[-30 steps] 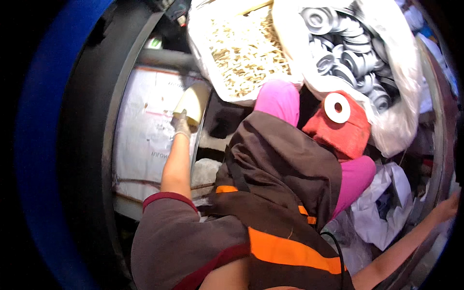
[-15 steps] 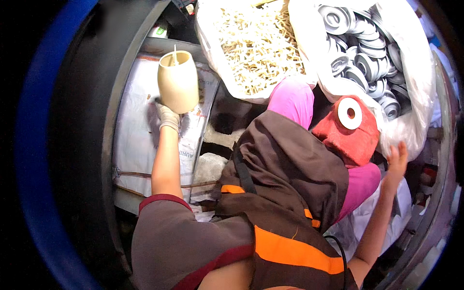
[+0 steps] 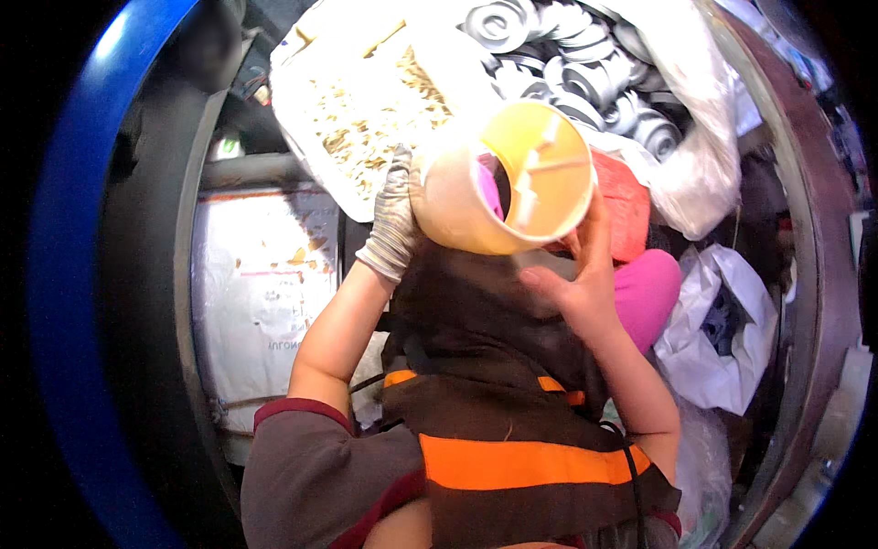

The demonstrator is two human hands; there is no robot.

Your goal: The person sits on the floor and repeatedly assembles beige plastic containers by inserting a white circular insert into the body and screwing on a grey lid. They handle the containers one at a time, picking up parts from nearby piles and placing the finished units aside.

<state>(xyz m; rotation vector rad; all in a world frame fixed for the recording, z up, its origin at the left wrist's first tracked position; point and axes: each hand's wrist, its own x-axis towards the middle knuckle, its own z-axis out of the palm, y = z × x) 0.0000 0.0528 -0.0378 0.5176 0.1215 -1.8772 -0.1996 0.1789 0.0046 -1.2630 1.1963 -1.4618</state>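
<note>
A cream plastic shell [image 3: 453, 206], hollow and open at both ends, is held tilted over my lap with its wide mouth towards me. Thin plastic stems [image 3: 551, 167] cross inside that mouth, and pink cloth shows through the far opening. My left hand [image 3: 395, 209], in a striped grey-white glove, is closed on the shell's left side. Bare, my right hand [image 3: 583, 279] has its fingers curled against the right rim, partly hidden behind it, with the thumb spread below. A red cloth-like block [image 3: 626, 206] rests by my right knee, behind this hand.
Ahead on the left is a white sack [image 3: 283, 101] of cream plastic scraps. Grey ring-shaped parts [image 3: 585, 78] fill a clear-white bag to its right. A white plastic bag [image 3: 722, 320] lies at my right, and a plastic-covered surface [image 3: 261, 284] at my left.
My left hand has brought the shell rightwards to my lap and tipped its mouth towards me. The right hand has come from the bag at right to the shell's rim. The view has shifted right.
</note>
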